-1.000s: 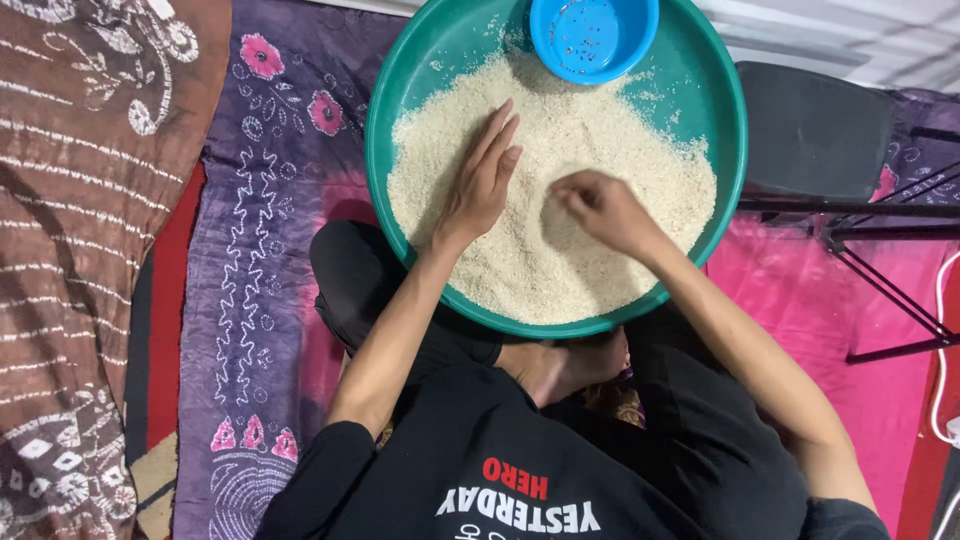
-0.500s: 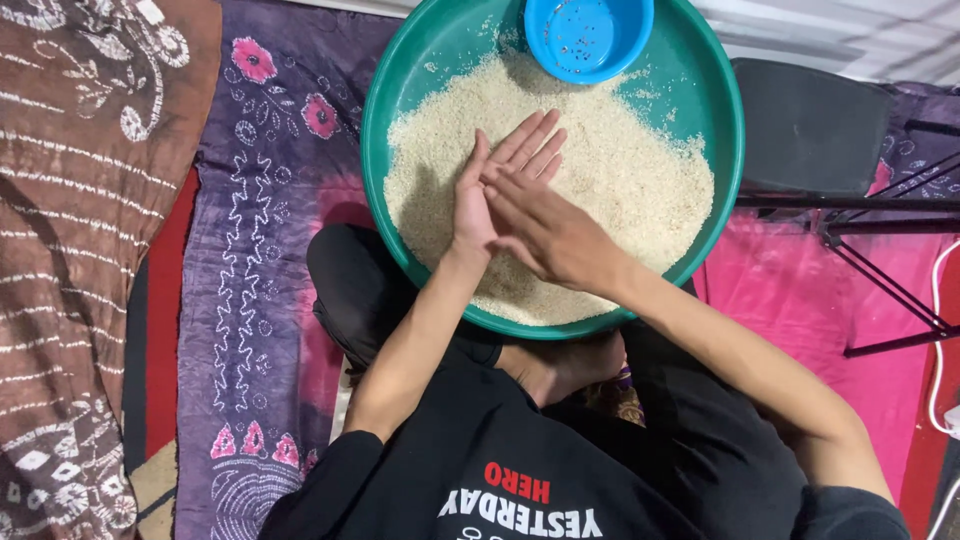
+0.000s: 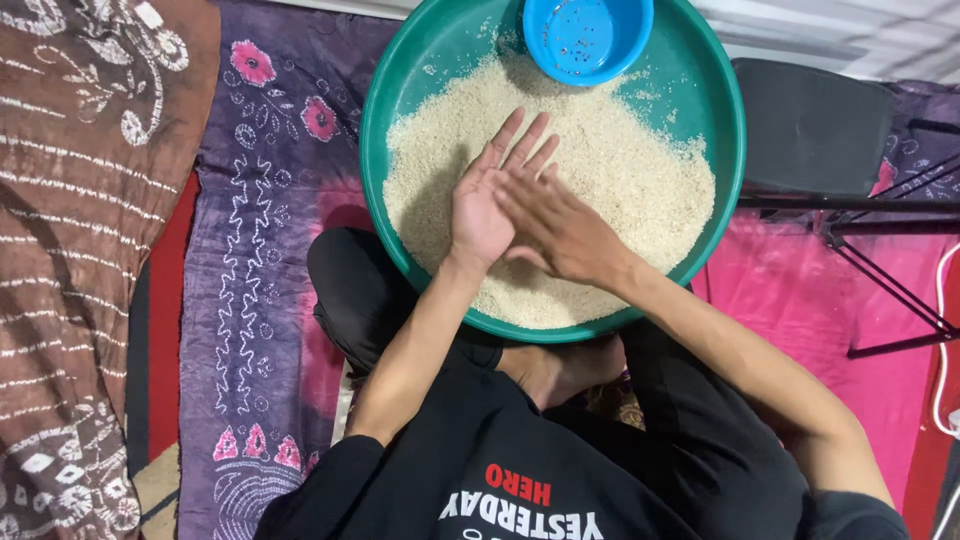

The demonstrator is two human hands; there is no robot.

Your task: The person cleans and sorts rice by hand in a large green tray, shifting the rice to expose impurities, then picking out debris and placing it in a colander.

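Observation:
A big round green basin [image 3: 720,90] rests against my crossed legs, filled with a heap of pale rice [image 3: 640,180]. A small blue bowl [image 3: 588,35] with a few dark specks inside sits at the basin's far rim. Above the rice, my left hand [image 3: 490,195] is turned palm up with the fingers straight and spread. My right hand [image 3: 555,225] lies flat across it, fingers pressing on the left palm. Neither hand holds anything that I can see.
I sit on patterned cloths: purple with pink flowers [image 3: 260,230] on the left, brown with white print [image 3: 80,200] further left, pink [image 3: 830,310] on the right. A black folding stand [image 3: 860,210] and a dark grey pad [image 3: 810,125] lie right of the basin.
My hands left the rice and came together above it; the left turned palm up and the right slid across it.

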